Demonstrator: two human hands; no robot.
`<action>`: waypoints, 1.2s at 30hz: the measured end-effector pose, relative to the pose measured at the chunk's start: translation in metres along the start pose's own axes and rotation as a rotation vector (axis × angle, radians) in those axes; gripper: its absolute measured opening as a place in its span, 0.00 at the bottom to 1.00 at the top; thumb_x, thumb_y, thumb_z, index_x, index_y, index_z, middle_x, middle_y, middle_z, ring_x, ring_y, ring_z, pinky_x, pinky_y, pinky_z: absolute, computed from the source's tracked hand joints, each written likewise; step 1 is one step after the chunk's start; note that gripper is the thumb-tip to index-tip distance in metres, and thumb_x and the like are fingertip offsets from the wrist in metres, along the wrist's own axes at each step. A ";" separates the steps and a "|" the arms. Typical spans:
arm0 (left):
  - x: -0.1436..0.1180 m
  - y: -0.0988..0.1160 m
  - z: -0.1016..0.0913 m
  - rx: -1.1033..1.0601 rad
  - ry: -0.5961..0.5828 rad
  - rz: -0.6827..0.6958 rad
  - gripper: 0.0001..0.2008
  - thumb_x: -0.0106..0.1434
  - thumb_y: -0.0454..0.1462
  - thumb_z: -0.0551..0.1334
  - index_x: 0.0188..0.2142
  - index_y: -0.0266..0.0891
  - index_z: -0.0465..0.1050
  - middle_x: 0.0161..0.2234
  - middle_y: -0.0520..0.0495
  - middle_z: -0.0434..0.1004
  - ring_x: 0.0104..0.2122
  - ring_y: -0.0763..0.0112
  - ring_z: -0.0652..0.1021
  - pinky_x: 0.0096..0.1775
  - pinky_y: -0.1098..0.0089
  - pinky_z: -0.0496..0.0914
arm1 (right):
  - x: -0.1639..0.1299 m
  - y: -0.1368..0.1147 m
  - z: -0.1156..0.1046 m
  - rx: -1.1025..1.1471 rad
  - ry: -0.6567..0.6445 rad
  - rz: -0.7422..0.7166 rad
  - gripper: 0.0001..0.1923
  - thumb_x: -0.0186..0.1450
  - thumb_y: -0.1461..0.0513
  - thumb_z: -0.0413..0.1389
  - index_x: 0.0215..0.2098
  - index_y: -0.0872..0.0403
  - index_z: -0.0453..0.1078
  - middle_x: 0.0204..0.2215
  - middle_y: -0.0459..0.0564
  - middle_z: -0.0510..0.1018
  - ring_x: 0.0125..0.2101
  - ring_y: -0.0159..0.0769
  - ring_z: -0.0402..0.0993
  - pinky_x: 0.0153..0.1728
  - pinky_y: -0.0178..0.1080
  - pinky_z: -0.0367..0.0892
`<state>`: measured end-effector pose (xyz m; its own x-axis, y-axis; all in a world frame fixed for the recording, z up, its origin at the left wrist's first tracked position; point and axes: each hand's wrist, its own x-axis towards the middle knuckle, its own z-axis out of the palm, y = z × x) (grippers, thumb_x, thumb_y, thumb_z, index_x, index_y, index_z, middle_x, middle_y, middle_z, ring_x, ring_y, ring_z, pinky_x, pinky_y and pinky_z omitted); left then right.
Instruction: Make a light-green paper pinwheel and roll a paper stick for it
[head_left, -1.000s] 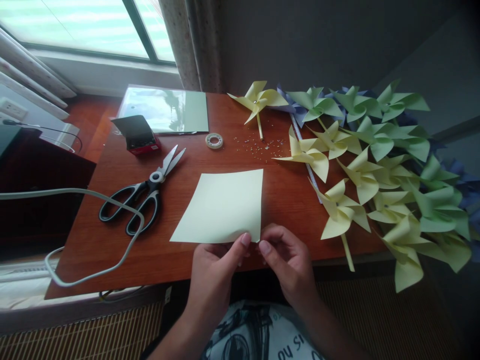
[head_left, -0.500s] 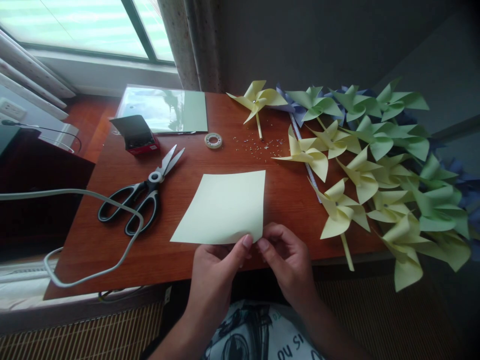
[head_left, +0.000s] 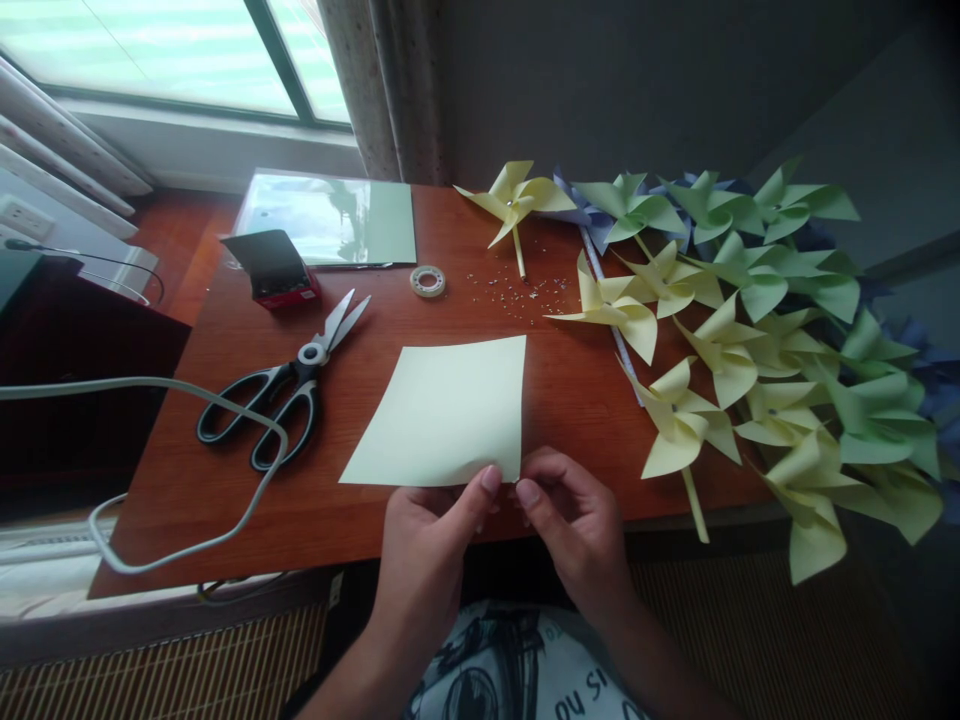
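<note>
A square sheet of pale yellow paper (head_left: 442, 415) is held above the near edge of the table. My left hand (head_left: 431, 545) grips its near edge, thumb on top and fingers underneath, and the paper dips slightly beneath the thumb. My right hand (head_left: 574, 525) is closed in a pinch at the near right corner of the sheet. Its fingertips cover the very tip of that corner. To the left lie scissors (head_left: 307, 360) with black and white handles, blades parted. Beyond the sheet, a small roll of tape (head_left: 428, 282) rests flat.
Several yellow pinwheels (head_left: 679, 415) and green pinwheels (head_left: 761, 275) crowd the right side, with purple ones behind. A small open box (head_left: 281, 285) and a clear packet of paper (head_left: 337, 220) stand at the back left. Tiny scraps (head_left: 525, 295) are scattered mid-table. A white cable (head_left: 259, 490) crosses the scissors.
The sheet has shifted a little to the left, mostly at its right side. Both hands keep nearly the same place, with a slightly wider space between their thumbs.
</note>
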<state>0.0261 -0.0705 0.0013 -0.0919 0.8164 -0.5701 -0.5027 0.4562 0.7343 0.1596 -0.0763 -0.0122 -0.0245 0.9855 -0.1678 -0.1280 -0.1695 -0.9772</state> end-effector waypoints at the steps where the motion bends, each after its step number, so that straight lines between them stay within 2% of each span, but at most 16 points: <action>1: 0.000 0.000 0.001 -0.007 -0.005 -0.001 0.08 0.54 0.38 0.76 0.29 0.36 0.82 0.25 0.50 0.81 0.26 0.76 0.75 0.30 0.78 0.70 | 0.000 0.000 0.000 -0.004 -0.002 0.012 0.07 0.70 0.58 0.59 0.34 0.52 0.73 0.30 0.45 0.74 0.30 0.33 0.70 0.31 0.35 0.66; 12: 0.000 -0.001 0.001 0.000 -0.024 0.010 0.07 0.55 0.37 0.76 0.31 0.37 0.83 0.26 0.51 0.79 0.27 0.76 0.76 0.31 0.78 0.70 | 0.000 0.002 0.000 0.013 -0.006 0.021 0.08 0.70 0.57 0.60 0.34 0.52 0.72 0.29 0.45 0.73 0.30 0.33 0.69 0.32 0.35 0.66; 21: 0.000 0.000 0.002 0.052 0.008 0.025 0.09 0.53 0.39 0.76 0.29 0.36 0.82 0.25 0.48 0.80 0.28 0.69 0.77 0.32 0.73 0.72 | 0.000 0.001 0.002 0.019 0.017 0.027 0.09 0.69 0.57 0.60 0.33 0.52 0.71 0.28 0.45 0.73 0.28 0.32 0.69 0.29 0.34 0.66; 30: -0.001 0.000 0.003 0.043 -0.003 0.039 0.08 0.54 0.38 0.76 0.28 0.37 0.81 0.24 0.50 0.79 0.26 0.72 0.76 0.32 0.74 0.72 | 0.001 -0.001 0.003 0.049 0.010 0.022 0.08 0.69 0.58 0.60 0.32 0.52 0.70 0.28 0.44 0.73 0.28 0.32 0.70 0.30 0.33 0.68; 36: -0.001 -0.001 0.002 0.033 -0.017 0.035 0.08 0.54 0.38 0.76 0.28 0.37 0.81 0.24 0.52 0.79 0.26 0.74 0.75 0.32 0.75 0.71 | 0.002 0.000 0.001 -0.010 0.016 -0.009 0.09 0.69 0.59 0.59 0.31 0.52 0.71 0.28 0.45 0.72 0.30 0.33 0.69 0.31 0.34 0.66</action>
<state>0.0289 -0.0708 0.0016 -0.0936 0.8378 -0.5379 -0.4704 0.4389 0.7655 0.1583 -0.0745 -0.0119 -0.0073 0.9870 -0.1608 -0.1178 -0.1606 -0.9800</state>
